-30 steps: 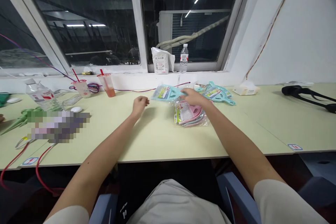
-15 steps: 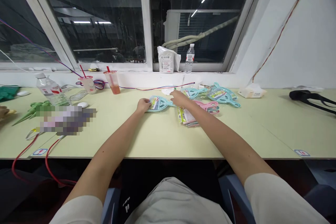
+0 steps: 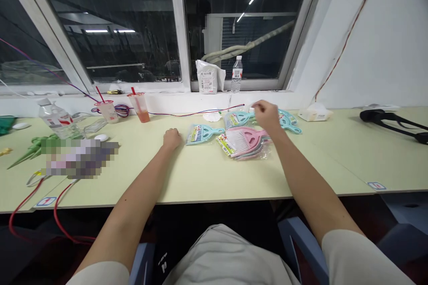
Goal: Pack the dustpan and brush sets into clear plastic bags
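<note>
My left hand [image 3: 172, 139] rests on the table with its fingers curled in, and nothing shows in it. Just right of it lies a light-blue mini dustpan-and-brush set [image 3: 204, 133] in a clear bag with a printed card. A stack of similar sets, the top one a pink dustpan-and-brush set [image 3: 245, 140], sits at the middle right. Behind the stack is another light-blue set [image 3: 238, 119]. My right hand [image 3: 268, 115] is raised over the back sets, fingers bent together; whether it grips anything is hidden. It partly covers further light-blue sets [image 3: 290, 121].
Two drink cups [image 3: 138, 106] with red straws and a large water bottle [image 3: 55, 118] stand at left, near green material [image 3: 36, 147] and red cables [image 3: 55, 205]. A tissue pack [image 3: 314, 112] and black strap-like gear [image 3: 394, 124] lie at right. A small bottle [image 3: 236, 75] stands on the sill.
My left hand has let go of the nearer light-blue set and moved left. My right hand has moved right, away from that set's handle, to above the back sets.
</note>
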The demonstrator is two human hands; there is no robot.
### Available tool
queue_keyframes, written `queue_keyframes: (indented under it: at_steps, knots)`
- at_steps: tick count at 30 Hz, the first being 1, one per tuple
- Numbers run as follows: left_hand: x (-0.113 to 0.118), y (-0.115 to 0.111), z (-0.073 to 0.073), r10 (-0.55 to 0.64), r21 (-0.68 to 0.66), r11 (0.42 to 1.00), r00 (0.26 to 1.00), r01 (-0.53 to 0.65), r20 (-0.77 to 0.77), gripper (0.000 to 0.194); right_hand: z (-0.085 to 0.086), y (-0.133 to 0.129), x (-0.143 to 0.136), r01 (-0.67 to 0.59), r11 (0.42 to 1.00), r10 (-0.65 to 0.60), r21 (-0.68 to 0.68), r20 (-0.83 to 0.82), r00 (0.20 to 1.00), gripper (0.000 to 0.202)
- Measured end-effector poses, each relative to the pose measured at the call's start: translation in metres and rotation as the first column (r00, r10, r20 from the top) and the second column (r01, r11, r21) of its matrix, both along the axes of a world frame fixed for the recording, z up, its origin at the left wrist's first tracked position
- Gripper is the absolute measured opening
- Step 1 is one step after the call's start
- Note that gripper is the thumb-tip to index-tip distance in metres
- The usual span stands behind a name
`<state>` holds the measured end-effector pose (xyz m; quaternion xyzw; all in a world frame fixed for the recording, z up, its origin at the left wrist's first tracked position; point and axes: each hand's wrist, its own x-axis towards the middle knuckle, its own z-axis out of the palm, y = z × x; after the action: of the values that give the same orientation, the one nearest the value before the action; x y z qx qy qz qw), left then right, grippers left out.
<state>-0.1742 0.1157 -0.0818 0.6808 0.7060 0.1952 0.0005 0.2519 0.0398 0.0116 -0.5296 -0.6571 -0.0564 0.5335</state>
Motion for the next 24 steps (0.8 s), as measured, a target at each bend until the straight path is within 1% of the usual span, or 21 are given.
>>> queue_keyframes:
  at_steps: [1, 2, 3, 4, 6, 7, 9, 11, 12, 14, 19, 22, 24]
  knots:
    - [0.001, 0.000, 0.000, 0.001, 0.001, 1.000, 1.000, -0.001, -0.017, 0.032, -0.003, 0.004, 0.025, 0.097, 0.995, -0.094, 0.027, -0.090, 0.991, 0.032]
    - [0.003, 0.001, -0.001, 0.003, 0.002, 1.000, 1.000, -0.003, -0.030, 0.033, -0.008, 0.007, 0.048, 0.188, 0.982, -0.183, 0.014, -0.157, 0.970, 0.034]
    - [0.004, 0.001, -0.001, 0.006, 0.001, 1.000, 0.999, -0.006, -0.036, 0.033, -0.017, 0.010, 0.070, 0.262, 0.964, -0.264, -0.035, -0.193, 0.945, 0.034]
    - [0.006, 0.002, -0.001, 0.008, 0.000, 1.000, 0.999, -0.008, -0.033, 0.034, -0.029, 0.012, 0.089, 0.309, 0.945, -0.324, -0.103, -0.190, 0.927, 0.032]
    - [0.007, 0.002, -0.001, 0.008, -0.002, 1.000, 1.000, -0.009, -0.018, 0.033, -0.056, 0.014, 0.112, 0.357, 0.900, -0.390, -0.251, -0.097, 0.916, 0.025]
    - [0.007, 0.001, -0.001, 0.007, -0.004, 1.000, 1.000, -0.007, -0.012, 0.033, -0.069, 0.015, 0.118, 0.362, 0.867, -0.401, -0.342, -0.047, 0.915, 0.022]
    - [0.007, 0.001, -0.002, 0.003, -0.009, 1.000, 1.000, -0.003, -0.009, 0.033, -0.090, 0.016, 0.119, 0.388, 0.780, -0.433, -0.491, 0.024, 0.901, 0.016]
    - [0.007, 0.000, -0.002, -0.006, -0.011, 1.000, 1.000, 0.006, -0.013, 0.033, -0.102, 0.018, 0.115, 0.402, 0.718, -0.442, -0.568, 0.073, 0.894, 0.013]
    - [0.008, 0.000, -0.002, -0.010, -0.012, 1.000, 1.000, 0.009, -0.014, 0.033, -0.104, 0.019, 0.114, 0.400, 0.707, -0.440, -0.583, 0.079, 0.894, 0.014]
    - [0.009, -0.001, -0.001, -0.014, -0.014, 1.000, 1.000, 0.013, -0.013, 0.034, -0.105, 0.020, 0.113, 0.373, 0.716, -0.433, -0.590, 0.044, 0.900, 0.015]
    - [0.013, -0.005, 0.000, -0.006, -0.024, 1.000, 1.000, 0.006, -0.014, 0.036, -0.102, 0.019, 0.123, 0.257, 0.778, -0.381, -0.574, -0.105, 0.918, 0.016]
    - [0.015, -0.010, 0.003, -0.003, -0.032, 0.999, 1.000, 0.003, 0.000, 0.037, -0.102, 0.018, 0.125, 0.229, 0.806, -0.354, -0.545, -0.136, 0.925, 0.014]
    - [0.018, -0.013, 0.007, 0.029, -0.021, 0.999, 0.999, -0.029, 0.038, 0.037, -0.098, 0.018, 0.123, 0.228, 0.831, -0.344, -0.508, -0.148, 0.927, 0.018]
